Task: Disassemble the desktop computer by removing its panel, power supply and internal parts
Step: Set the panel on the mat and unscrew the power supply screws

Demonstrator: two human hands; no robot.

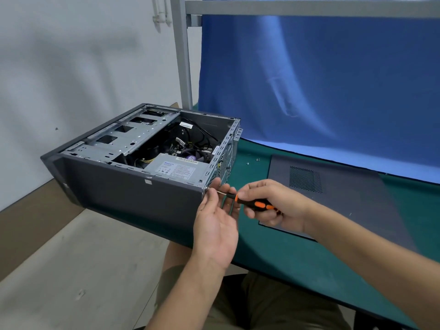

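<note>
Head | right grip (pixel 269 201) clasps screwdriver (pixel 256 205), tip at case (pixel 133 189) corner | left grip (pixel 215 225) uncurled beside tip

even soft light | mild blur | edges bowed by wide-angle lens

A blue cloth (pixel 333 79) hung down along the far edge of the green table (pixel 285 253). A grey metal post (pixel 184 55) stood at its far left corner, before a white wall (pixel 71 67) carrying white pipes (pixel 162 13). A grey floor (pixel 71 258) lay beyond the left edge.
</note>
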